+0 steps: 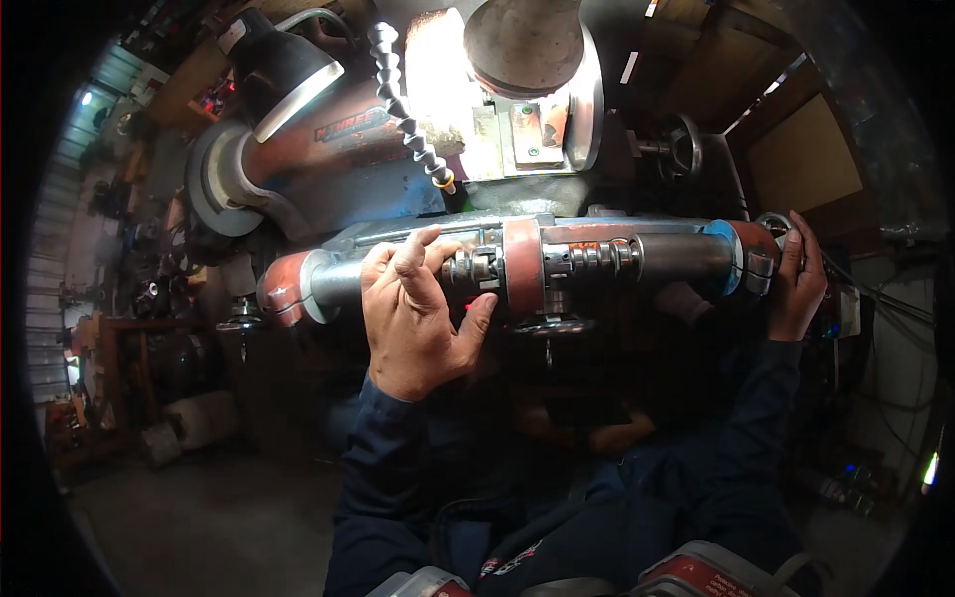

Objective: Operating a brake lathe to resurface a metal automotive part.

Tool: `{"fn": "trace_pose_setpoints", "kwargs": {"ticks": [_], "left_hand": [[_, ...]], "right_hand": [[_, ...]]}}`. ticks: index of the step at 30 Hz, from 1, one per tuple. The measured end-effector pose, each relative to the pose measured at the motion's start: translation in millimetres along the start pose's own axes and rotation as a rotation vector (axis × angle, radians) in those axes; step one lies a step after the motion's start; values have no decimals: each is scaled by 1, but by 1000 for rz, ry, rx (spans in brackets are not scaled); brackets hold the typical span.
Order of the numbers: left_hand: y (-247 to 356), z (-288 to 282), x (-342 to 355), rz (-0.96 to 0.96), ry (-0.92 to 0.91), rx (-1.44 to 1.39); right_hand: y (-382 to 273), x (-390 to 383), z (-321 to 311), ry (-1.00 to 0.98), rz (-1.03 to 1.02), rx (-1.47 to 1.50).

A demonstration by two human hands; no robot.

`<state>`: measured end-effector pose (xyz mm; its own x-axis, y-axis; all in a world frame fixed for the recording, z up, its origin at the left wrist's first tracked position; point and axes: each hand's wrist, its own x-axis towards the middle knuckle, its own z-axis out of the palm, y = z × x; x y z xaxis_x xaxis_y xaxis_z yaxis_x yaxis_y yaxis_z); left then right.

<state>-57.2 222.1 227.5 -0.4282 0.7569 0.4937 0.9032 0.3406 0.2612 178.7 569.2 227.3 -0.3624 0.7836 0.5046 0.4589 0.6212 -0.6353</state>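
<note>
A long steel shaft (686, 258) with several raised collars lies across the machine in front of me. A red collar-like support (522, 267) stands around its middle. My left hand (413, 323) reaches over the shaft left of that support. Its fingers are apart, the thumb points toward the collars (472, 266), and some fingertips are hidden behind the shaft. At the far right end, my right hand (799, 284) rests with fingers stretched upward beside a red end clamp (758, 261) and a small handwheel (772, 221). Its thumb is hidden.
Behind the shaft stands a large round grinding head (525, 45), brightly lit by a black lamp (279, 75). A jointed grey coolant hose (403, 114) hangs near it. Another handwheel (552, 326) sticks out below the support, and a red clamp (286, 289) ends the left side.
</note>
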Motion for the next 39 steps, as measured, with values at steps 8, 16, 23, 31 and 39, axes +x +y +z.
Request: {"fn": "trace_pose_setpoints", "kwargs": {"ticks": [8, 16, 23, 31, 39], "left_hand": [[0, 1, 0, -10, 11, -30], [1, -1, 1, -6, -6, 7], [1, -2, 2, -5, -9, 1], [1, -1, 2, -2, 2, -6], [2, -1, 2, -8, -6, -28]], "right_hand": [[0, 0, 0, 0, 4, 21], [-1, 0, 0, -6, -1, 11], [-1, -1, 0, 3, 2, 19], [-1, 0, 0, -6, -8, 16], [-1, 0, -1, -4, 1, 11]]}}
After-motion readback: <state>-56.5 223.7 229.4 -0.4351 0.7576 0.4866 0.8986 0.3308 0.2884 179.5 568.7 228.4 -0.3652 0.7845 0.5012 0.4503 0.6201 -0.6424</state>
